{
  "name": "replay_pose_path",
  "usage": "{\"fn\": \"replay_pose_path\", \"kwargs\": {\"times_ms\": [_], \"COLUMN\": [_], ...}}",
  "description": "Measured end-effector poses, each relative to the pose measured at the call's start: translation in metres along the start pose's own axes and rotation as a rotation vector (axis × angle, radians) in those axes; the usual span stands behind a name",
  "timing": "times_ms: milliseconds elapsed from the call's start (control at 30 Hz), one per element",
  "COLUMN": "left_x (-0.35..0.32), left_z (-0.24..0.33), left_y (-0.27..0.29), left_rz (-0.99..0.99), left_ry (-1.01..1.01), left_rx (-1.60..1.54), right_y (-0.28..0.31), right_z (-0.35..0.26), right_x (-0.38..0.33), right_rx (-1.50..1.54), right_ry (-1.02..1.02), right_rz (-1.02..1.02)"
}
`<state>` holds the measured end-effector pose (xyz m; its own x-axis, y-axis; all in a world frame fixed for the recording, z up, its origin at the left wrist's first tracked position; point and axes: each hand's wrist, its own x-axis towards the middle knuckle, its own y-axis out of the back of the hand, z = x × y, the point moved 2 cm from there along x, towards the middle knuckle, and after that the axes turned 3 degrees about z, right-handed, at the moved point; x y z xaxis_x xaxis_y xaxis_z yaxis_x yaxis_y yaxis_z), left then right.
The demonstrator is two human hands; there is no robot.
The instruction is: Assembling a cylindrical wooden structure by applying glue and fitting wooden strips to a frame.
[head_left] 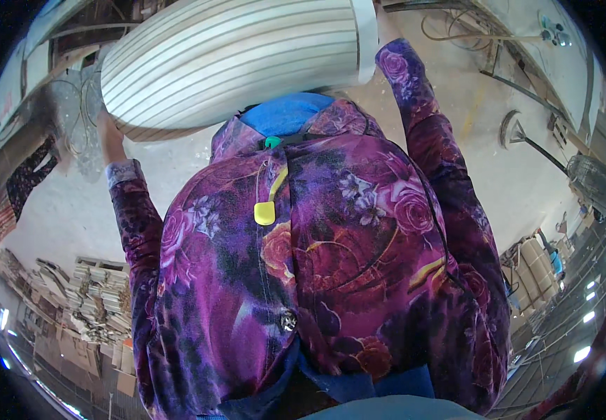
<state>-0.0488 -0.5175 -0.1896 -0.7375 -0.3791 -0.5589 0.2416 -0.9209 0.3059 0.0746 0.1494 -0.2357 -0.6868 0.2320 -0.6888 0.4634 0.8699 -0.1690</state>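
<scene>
Ribbed white panel (240, 59), long and pale-striped, gripped by fingers of both hands at its ends

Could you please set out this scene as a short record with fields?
Carried thing: large white ribbed panel, curved, raised overhead
Left hand: gripping the panel's left edge
Right hand: at the panel's right end, mostly hidden
Clothing: purple floral jacket with yellow zipper pull
Surroundings: pale concrete floor; stacked offcuts at lower left
</scene>
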Motion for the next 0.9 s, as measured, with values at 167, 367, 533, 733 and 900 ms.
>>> {"fn": "replay_pose_path", "kwargs": {"times_ms": [167, 367, 533, 733, 900], "left_x": [-0.009, -0.01, -0.016, -0.022, -0.019], "left_z": [0.001, -0.038, -0.049, -0.052, -0.039], "left_y": [-0.017, -0.008, -0.005, -0.011, -0.011], "left_rz": [0.09, 0.071, 0.12, 0.177, 0.182], "left_ry": [-0.066, -0.263, -0.352, -0.275, -0.28], "left_rx": [-0.148, -0.19, -0.04, -0.261, -0.196], "right_y": [-0.016, -0.014, -0.023, -0.019, -0.014], "right_z": [-0.015, 0.013, 0.021, 0.032, 0.035], "right_x": [-0.014, -0.036, -0.049, -0.04, -0.021], "right_rx": [0.201, 0.196, 0.039, -0.265, -0.189], "right_ry": [-0.091, 0.014, 0.277, 0.371, 0.263], "right_rz": [-0.021, 0.3, 0.22, 0.311, 0.3]}}
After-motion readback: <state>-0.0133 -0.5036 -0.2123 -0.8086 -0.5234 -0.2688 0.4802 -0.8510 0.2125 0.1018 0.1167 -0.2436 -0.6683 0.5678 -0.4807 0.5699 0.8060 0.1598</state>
